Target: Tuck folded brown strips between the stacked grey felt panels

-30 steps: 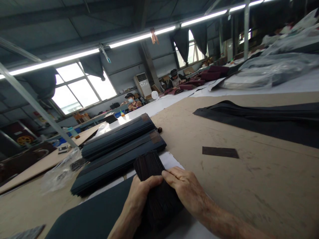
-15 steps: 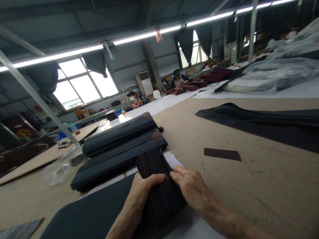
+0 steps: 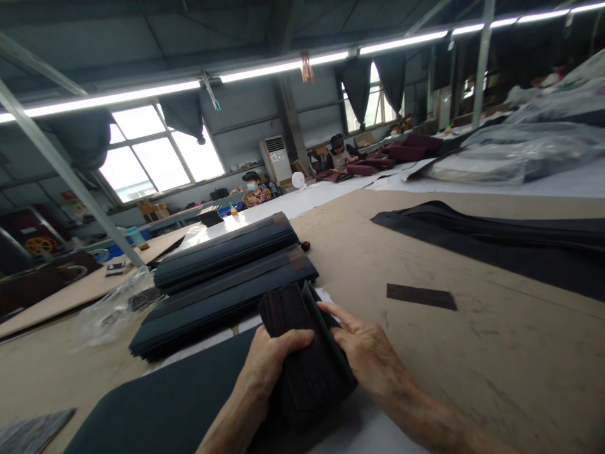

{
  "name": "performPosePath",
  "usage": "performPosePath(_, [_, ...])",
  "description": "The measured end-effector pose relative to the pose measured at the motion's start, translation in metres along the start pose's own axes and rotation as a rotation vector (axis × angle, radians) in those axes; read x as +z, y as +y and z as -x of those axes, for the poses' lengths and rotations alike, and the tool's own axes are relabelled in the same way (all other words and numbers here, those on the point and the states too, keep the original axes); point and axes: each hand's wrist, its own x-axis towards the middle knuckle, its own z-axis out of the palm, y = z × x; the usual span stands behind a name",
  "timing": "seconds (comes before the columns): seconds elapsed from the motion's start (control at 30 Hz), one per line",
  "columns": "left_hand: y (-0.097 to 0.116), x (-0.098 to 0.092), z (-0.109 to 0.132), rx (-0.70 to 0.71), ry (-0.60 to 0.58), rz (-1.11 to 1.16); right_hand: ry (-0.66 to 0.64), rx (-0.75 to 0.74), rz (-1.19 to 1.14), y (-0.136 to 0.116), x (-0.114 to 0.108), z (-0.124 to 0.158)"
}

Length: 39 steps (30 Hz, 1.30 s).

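My left hand [image 3: 267, 366] is wrapped round a thick stack of dark strips [image 3: 287, 306], its thumb pressed across the top edges. The strips stand on edge, packed closely together, dark brown-black with a greenish outer piece on the right. At that right side, my right hand [image 3: 366, 347] pinches the outer piece, index finger stretched along its upper edge. Its lower fingertips are hidden behind the piece. Under and left of my left forearm lies a large dark green sheet [image 3: 165, 397]. Just beyond the stack rest two dark green bundles of layered sheets [image 3: 227, 306], each with a brown strip on top.
One loose dark strip [image 3: 420, 297] lies on the tan tabletop [image 3: 350, 246] to the right. Farther right are dark layered sheets [image 3: 472, 243] and clear plastic wrap [image 3: 524, 154]. Crumpled plastic [image 3: 106, 315] lies at left. Two people sit working at the back near the windows.
My right index finger has stretched out along the outer piece, and a gap has opened between that piece and the other strips. My left hand keeps its grip.
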Motion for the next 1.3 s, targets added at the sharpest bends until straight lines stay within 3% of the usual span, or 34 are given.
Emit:
performPosePath(0.33, [-0.003, -0.002, -0.001, 0.031, 0.033, -0.064, -0.008, -0.047, 0.093, -0.01, -0.002, 0.005])
performPosePath(1.3, [-0.006, -0.001, 0.001, 0.061, 0.029, -0.071, -0.028, -0.031, 0.078, -0.004, 0.0, 0.002])
